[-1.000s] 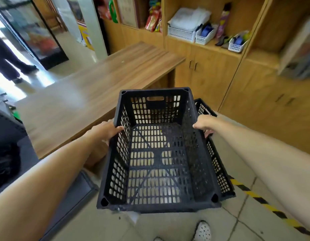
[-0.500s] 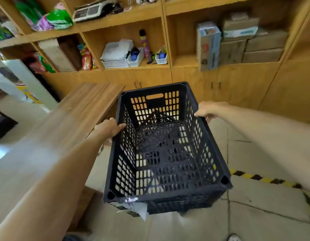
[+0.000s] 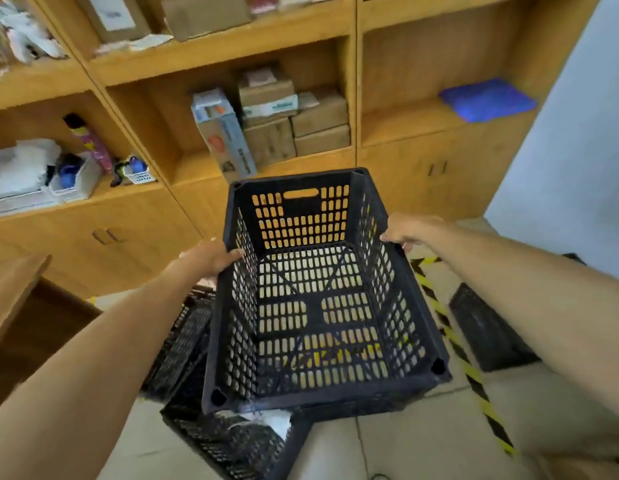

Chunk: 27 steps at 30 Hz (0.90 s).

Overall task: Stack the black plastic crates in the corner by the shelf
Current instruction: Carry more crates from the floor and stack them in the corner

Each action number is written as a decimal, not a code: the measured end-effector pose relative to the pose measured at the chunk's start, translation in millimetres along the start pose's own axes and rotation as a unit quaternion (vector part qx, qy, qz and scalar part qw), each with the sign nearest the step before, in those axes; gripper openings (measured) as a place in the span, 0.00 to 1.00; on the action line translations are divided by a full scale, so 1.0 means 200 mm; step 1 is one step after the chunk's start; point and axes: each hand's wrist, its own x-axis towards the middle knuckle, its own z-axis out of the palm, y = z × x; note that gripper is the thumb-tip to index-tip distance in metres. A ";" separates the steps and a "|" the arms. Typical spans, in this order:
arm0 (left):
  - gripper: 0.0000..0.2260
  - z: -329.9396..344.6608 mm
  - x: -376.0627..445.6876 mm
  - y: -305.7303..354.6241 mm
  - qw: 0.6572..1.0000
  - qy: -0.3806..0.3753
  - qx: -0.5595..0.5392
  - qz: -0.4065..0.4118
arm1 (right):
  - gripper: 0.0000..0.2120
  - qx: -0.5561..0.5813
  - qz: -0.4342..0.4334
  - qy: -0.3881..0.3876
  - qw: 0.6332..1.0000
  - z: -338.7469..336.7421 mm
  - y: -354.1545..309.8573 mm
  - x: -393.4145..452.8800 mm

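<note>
Both hands clamp the long rims of the black crate (image 3: pixel 318 299): left hand (image 3: pixel 211 254), right hand (image 3: pixel 405 228). Crate held level above floor crates (image 3: pixel 232 441) beside the shelf (image 3: pixel 204 209). Align corners squarely before lowering

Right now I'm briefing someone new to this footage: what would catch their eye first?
A black crate fills the middle of the view, held off the floor by its long rims, left hand on one side, right hand on the other. More black crates lie on the floor beneath and to its left. Behind stands a wooden shelf stocked with cardboard boxes.
</note>
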 end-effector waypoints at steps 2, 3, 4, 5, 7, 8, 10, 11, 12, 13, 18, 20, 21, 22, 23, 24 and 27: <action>0.28 -0.01 0.11 0.23 0.999 -0.004 0.013 0.033 | 0.22 0.020 0.034 0.002 0.999 -0.09 0.18 0.03; 0.28 -0.02 0.17 0.34 0.999 -0.008 0.016 0.045 | 0.23 0.035 0.051 0.003 0.998 -0.14 0.26 0.04; 0.28 -0.02 0.23 0.44 0.998 -0.011 0.013 0.064 | 0.21 0.050 0.066 0.009 0.996 -0.18 0.34 0.06; 0.28 -0.03 0.29 0.55 0.997 -0.020 0.010 0.077 | 0.18 0.059 0.079 0.013 0.995 -0.22 0.42 0.07; 0.28 -0.02 0.43 0.73 0.994 -0.046 -0.005 0.104 | 0.14 0.080 0.096 0.026 0.992 -0.27 0.60 0.15; 0.27 -0.02 0.49 0.83 0.992 -0.053 -0.006 0.113 | 0.14 0.095 0.104 0.028 0.990 -0.30 0.68 0.19; 0.26 -0.03 0.60 1.04 0.989 -0.069 -0.010 0.127 | 0.18 0.139 0.132 0.041 0.981 -0.36 0.81 0.23; 0.26 -0.04 0.63 1.15 0.988 -0.085 -0.013 0.131 | 0.17 0.154 0.148 0.039 0.976 -0.40 0.84 0.20; 0.26 -0.05 0.67 1.27 0.986 -0.100 -0.020 0.135 | 0.14 0.167 0.162 0.035 0.972 -0.45 0.86 0.17; 0.24 -0.06 0.71 1.39 0.983 -0.112 -0.024 0.144 | 0.11 0.181 0.182 0.028 0.966 -0.48 0.90 0.16; 0.26 -0.15 0.89 1.93 0.966 -0.155 -0.006 0.209 | 0.23 0.271 0.258 0.031 0.927 -0.63 1.17 0.25; 0.27 -0.17 0.94 2.11 0.959 -0.156 0.016 0.237 | 0.25 0.297 0.270 0.046 0.915 -0.66 1.26 0.26; 0.27 -0.16 0.98 2.21 0.954 -0.161 0.039 0.250 | 0.24 0.307 0.272 0.058 0.910 -0.67 1.30 0.26; 0.27 -0.15 1.00 2.29 0.949 -0.168 0.058 0.260 | 0.23 0.326 0.278 0.069 0.901 -0.67 1.33 0.25; 0.26 -0.13 1.02 2.37 0.943 -0.175 0.074 0.274 | 0.23 0.338 0.287 0.071 0.894 -0.66 1.37 0.25; 0.25 -0.11 1.05 2.45 0.938 -0.180 0.085 0.285 | 0.24 0.346 0.296 0.066 0.888 -0.66 1.41 0.24; 0.22 0.01 1.15 2.72 0.923 -0.183 0.121 0.316 | 0.23 0.383 0.321 0.077 0.863 -0.65 1.60 0.24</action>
